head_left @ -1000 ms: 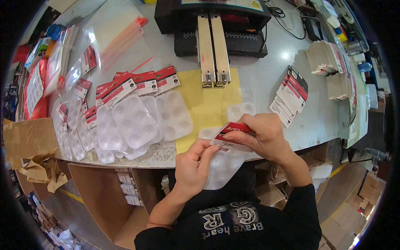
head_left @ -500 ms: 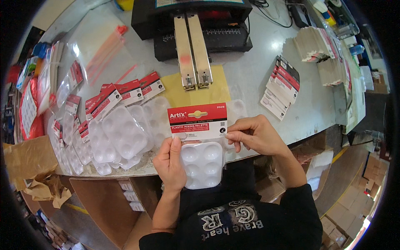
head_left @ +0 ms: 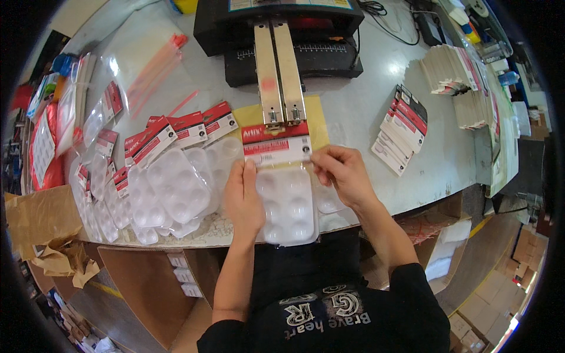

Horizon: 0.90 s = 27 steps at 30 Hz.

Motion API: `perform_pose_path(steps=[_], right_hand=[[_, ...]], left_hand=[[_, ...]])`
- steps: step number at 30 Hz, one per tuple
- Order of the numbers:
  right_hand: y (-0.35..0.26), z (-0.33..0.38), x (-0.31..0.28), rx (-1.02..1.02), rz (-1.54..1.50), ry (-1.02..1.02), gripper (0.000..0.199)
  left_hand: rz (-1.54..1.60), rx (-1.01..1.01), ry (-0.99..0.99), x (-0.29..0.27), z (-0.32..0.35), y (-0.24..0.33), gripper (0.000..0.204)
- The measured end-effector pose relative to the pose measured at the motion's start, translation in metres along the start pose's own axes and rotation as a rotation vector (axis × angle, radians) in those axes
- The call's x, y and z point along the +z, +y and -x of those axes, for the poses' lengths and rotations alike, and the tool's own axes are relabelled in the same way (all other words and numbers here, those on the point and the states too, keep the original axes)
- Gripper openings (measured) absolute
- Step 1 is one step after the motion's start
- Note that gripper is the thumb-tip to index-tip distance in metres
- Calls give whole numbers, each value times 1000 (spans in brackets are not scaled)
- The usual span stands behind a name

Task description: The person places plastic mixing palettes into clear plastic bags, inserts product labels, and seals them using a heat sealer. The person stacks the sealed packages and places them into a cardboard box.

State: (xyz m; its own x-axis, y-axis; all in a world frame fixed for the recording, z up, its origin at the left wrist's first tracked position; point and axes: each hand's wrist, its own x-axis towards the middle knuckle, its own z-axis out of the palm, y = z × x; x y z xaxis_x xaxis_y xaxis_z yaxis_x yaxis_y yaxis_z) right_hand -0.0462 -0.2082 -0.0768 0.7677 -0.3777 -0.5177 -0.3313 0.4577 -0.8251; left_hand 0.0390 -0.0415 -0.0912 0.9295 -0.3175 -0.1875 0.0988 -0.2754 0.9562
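A white plastic mixing palette (head_left: 286,206) in a clear bag lies before me, topped by a red-and-white header card (head_left: 275,154). My left hand (head_left: 243,197) pinches the card's lower left corner, thumb on top. At its right edge, my right hand (head_left: 342,175) grips the card between thumb and bent fingers. The card's top edge reaches the front ends of two metal arms on a black stapling machine (head_left: 281,76); whether it sits under them or just touches is hard to tell. Yellow sheeting (head_left: 318,120) lies beneath the arms.
Bagged palettes with red cards (head_left: 176,182) are heaped on the left. Loose header cards (head_left: 402,129) lie fanned on the right, with card stacks (head_left: 450,70) behind them. Clear plastic bags (head_left: 147,65) rest at the far left. Open cardboard boxes (head_left: 147,288) stand below the table edge (head_left: 218,240).
Both hands have pushed the header card and bagged palette away from me, bringing the card's top up to the machine's metal arms. The view has shifted slightly.
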Motion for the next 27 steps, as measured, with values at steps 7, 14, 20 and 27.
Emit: perform_pose_path(steps=[7, 14, 20, 27], right_hand=[[18, -7, 6, -116, -114, 72, 17], [13, -39, 8, -210, -138, 107, 16], [22, -37, -2, -243, 93, 160, 15], [-42, -28, -162, -710, 1032, 738, 25]], left_hand=[[37, 49, -6, 2, -10, 0, 30], [35, 86, 23, 12, -39, 1, 30], [70, 46, -12, 12, -43, -22, 28], [-613, 89, 469, -131, -51, 16, 33]])
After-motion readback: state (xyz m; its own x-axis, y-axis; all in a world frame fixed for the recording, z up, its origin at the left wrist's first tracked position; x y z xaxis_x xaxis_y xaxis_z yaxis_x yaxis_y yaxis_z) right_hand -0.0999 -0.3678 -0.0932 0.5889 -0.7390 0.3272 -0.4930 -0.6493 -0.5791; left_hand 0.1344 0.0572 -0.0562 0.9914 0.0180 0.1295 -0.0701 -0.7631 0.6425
